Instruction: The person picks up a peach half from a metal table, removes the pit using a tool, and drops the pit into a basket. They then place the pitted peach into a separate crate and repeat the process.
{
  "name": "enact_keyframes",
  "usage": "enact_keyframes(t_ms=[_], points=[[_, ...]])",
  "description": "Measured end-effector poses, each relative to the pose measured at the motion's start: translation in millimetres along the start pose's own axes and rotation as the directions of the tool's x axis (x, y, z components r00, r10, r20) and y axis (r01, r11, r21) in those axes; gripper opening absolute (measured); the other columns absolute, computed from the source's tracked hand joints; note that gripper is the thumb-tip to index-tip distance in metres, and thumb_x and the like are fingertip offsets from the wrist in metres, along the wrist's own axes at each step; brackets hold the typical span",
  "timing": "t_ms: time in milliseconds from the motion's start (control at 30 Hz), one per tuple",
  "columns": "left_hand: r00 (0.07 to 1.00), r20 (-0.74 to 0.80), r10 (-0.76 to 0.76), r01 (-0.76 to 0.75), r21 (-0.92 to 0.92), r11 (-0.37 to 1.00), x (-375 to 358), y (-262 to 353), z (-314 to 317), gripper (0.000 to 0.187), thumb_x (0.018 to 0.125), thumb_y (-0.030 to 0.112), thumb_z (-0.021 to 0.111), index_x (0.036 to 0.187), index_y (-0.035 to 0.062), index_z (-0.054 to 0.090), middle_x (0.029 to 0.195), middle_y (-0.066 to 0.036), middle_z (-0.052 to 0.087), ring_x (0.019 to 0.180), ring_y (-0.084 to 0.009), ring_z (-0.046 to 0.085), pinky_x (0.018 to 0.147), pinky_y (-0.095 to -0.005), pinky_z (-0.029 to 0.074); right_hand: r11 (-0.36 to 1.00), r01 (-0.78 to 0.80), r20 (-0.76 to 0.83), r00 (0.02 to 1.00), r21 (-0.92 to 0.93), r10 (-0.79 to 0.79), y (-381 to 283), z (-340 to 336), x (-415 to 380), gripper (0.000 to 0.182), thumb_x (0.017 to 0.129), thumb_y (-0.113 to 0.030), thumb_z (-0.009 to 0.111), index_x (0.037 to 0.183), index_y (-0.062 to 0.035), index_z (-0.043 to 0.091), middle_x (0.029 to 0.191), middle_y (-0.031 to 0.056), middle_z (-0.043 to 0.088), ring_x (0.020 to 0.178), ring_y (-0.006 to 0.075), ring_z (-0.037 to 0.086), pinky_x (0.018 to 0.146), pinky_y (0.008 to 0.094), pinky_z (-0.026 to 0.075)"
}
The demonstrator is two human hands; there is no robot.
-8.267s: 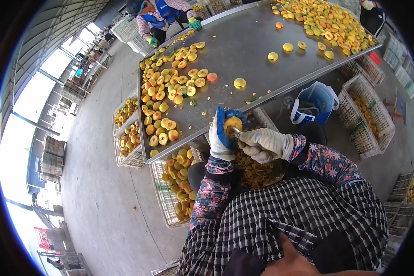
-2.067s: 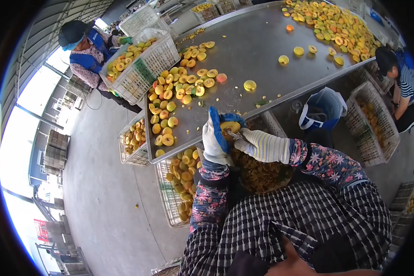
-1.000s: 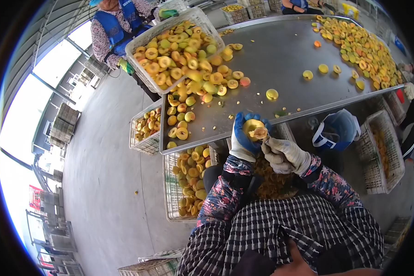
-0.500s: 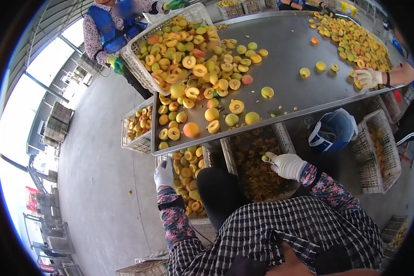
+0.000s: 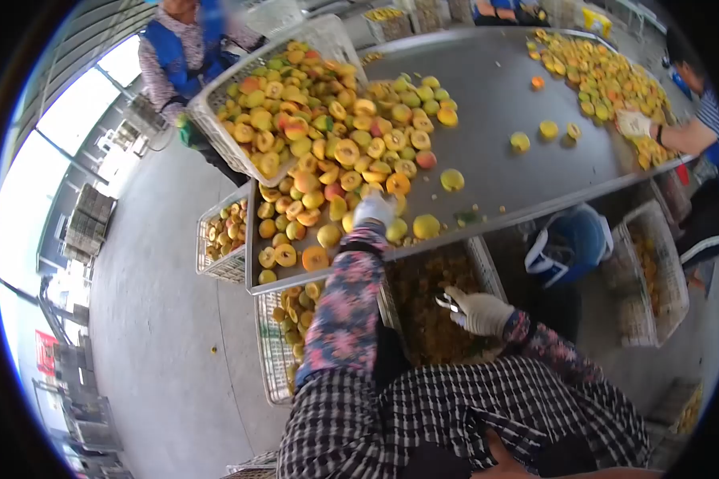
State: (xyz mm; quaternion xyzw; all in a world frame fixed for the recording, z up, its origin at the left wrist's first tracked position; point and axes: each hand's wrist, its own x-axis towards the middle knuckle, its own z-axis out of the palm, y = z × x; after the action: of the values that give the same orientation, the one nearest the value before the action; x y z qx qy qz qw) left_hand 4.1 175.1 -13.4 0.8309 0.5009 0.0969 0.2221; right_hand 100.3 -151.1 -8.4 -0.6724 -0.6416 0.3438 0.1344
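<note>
My left hand (image 5: 374, 210), in a white glove, reaches over the table's near edge into the heap of halved peaches (image 5: 319, 172). Its fingertips are among the fruit and partly hidden, so I cannot see whether they grip a piece. Just past them lies a peach half (image 5: 398, 185) with its cut side showing. Gloved too, my right hand (image 5: 485, 313) is closed around a small shiny metal tool (image 5: 449, 303), whose tip pokes out to the left. Below that hand is a crate (image 5: 494, 267) of brownish scraps, probably pits and bits of fruit.
A tilted white crate (image 5: 208, 120) pours peaches onto the metal table (image 5: 487, 104); a co-worker in a blue vest (image 5: 164, 48) holds it. At right, a co-worker's gloved hand (image 5: 635, 124) touches another heap. A blue bucket (image 5: 571, 243) and crates (image 5: 268, 359) stand below the table edge.
My left hand has gone from beside the lower left crate up to the fruit on the table. My right hand has moved slightly down, and its metal tool now shows. More peaches have spread from the tilted crate.
</note>
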Motion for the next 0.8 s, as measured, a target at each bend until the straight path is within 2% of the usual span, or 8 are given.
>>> enact_keyframes(t_ms=[100,267,367,433,500,567,733,800], points=[[0.980,0.036,-0.196,0.195,0.015,0.981,41.5,9.5,44.9,0.063,0.087,0.049,0.063,0.128,0.0020,0.058,0.120,-0.024,0.066,0.114,-0.0354,0.063,0.098,-0.0435,0.050,1.000,-0.008,0.013,1.000,0.020,0.008,26.0,4.8,7.3,0.056,0.095,-0.030,0.057,0.139,-0.0011,0.039,0.088,0.0263,0.068,0.083,0.0441,0.066,0.075,0.0501,0.051],[0.976,0.216,-0.027,0.031,-0.015,0.999,38.8,19.7,48.9,0.066,0.079,0.040,0.075,0.131,0.0025,0.058,0.129,-0.023,0.062,0.119,-0.0322,0.062,0.100,-0.0394,0.049,0.996,-0.062,0.080,0.995,0.058,0.057,21.5,-7.8,2.8,0.053,0.095,-0.033,0.057,0.135,0.0007,0.044,0.092,0.0269,0.067,0.087,0.0426,0.066,0.077,0.0479,0.051],[0.972,0.220,-0.082,0.164,-0.390,0.906,39.2,2.1,53.1,0.069,0.078,0.037,0.077,0.134,0.0027,0.056,0.126,-0.019,0.065,0.113,-0.0282,0.065,0.096,-0.0361,0.051,0.998,-0.047,0.048,0.998,0.049,0.044,23.0,-12.1,3.5,0.049,0.096,-0.033,0.057,0.130,0.0009,0.049,0.094,0.0270,0.067,0.090,0.0421,0.066,0.079,0.0468,0.051],[0.952,0.303,-0.046,0.306,-0.949,0.072,-6.2,21.2,13.6,0.038,0.086,0.011,0.068,0.123,0.0046,0.059,0.106,-0.008,0.065,0.103,-0.0245,0.064,0.092,-0.0384,0.054,0.992,-0.009,-0.020,1.000,0.130,0.012,18.2,-11.6,3.1,0.047,0.096,-0.033,0.057,0.128,0.0008,0.051,0.095,0.0272,0.067,0.092,0.0419,0.066,0.080,0.0463,0.051],[0.947,0.300,0.114,0.316,-0.813,-0.488,-33.5,10.1,3.8,0.035,0.089,0.004,0.061,0.123,0.0068,0.057,0.110,-0.010,0.063,0.108,-0.0286,0.062,0.096,-0.0456,0.054,0.958,0.047,-0.138,0.990,0.284,-0.008,6.0,-21.4,0.0,0.044,0.096,-0.032,0.057,0.126,0.0004,0.052,0.095,0.0276,0.066,0.093,0.0416,0.066,0.080,0.0457,0.051],[0.993,-0.046,0.110,0.022,-0.839,-0.544,-96.5,36.8,-24.1,0.036,0.091,0.006,0.060,0.127,0.0091,0.054,0.119,-0.011,0.060,0.110,-0.0303,0.061,0.099,-0.0495,0.052,0.886,0.366,-0.406,0.883,0.285,-0.234,-2.9,-22.0,0.0,0.041,0.097,-0.030,0.056,0.125,-0.0002,0.052,0.095,0.0278,0.066,0.092,0.0421,0.066,0.078,0.0451,0.051],[0.981,-0.013,0.194,0.124,-0.729,-0.673,-166.5,53.0,-37.8,0.037,0.100,0.026,0.059,0.129,0.0057,0.049,0.128,-0.012,0.054,0.111,-0.0301,0.060,0.100,-0.0459,0.051,0.917,0.389,-0.576,0.771,0.089,-0.272,-72.6,-65.2,-5.7,0.038,0.096,-0.024,0.059,0.123,-0.0006,0.048,0.089,0.0237,0.066,0.084,0.0413,0.066,0.069,0.0464,0.052],[0.959,-0.219,0.180,-0.134,-0.910,-0.393,-174.8,56.1,-24.8,0.042,0.100,0.024,0.059,0.133,0.0028,0.044,0.128,-0.015,0.053,0.112,-0.0294,0.059,0.100,-0.0446,0.052,0.926,0.376,-0.574,0.752,-0.031,-0.324,-84.0,-66.4,0.3,0.035,0.096,-0.024,0.060,0.118,-0.0005,0.048,0.086,0.0228,0.067,0.081,0.0407,0.067,0.067,0.0462,0.052]])
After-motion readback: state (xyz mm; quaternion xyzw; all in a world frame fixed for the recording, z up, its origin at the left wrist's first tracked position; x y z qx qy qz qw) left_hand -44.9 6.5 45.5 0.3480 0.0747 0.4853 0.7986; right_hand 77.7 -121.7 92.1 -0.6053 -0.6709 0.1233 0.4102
